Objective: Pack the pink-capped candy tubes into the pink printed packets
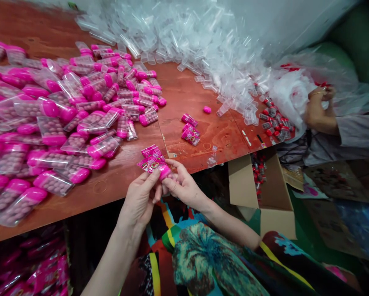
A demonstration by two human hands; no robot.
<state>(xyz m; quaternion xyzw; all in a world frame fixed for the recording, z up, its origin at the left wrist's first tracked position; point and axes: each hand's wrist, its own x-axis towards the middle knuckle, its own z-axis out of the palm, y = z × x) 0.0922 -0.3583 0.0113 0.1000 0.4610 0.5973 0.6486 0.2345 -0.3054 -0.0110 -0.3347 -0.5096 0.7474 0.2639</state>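
left hand (140, 200): fingers curled in, thumb and fingertips pinched on a small pink-capped bottle (165, 172). right hand (184, 187): partly closed, thumb and fingers on the same bottle from the other side, index finger reaching along its far side. the bottle sits between the two hands, at the near edge of the table (184, 90), in front of the person's patterned clothes (209, 255). fingers cover much of it, so can't tell exactly how each fingertip sits

just beyond the fingertips: pink printed wrappers (151, 153), close to the held bottle; can't tell if they touch it. farther up the table, two more printed packs (189, 130) lie close together, with a loose pink cap (207, 109) past them to the right. small clear piece (213, 153) near the table edge

left side: big heap of filled bottles (54, 133), pink caps, pink balls inside, lying at all angles. far side: heap of clear tubes (184, 41), running down toward the right. right end: small red-capped bottles (277, 121) beside a plastic bag (292, 92), with a co-worker's hand (321, 96) at the bag. below that end, an open carton (277, 205) with more red pieces in it. bottom left, below the table: a pile of pink packs (39, 267)
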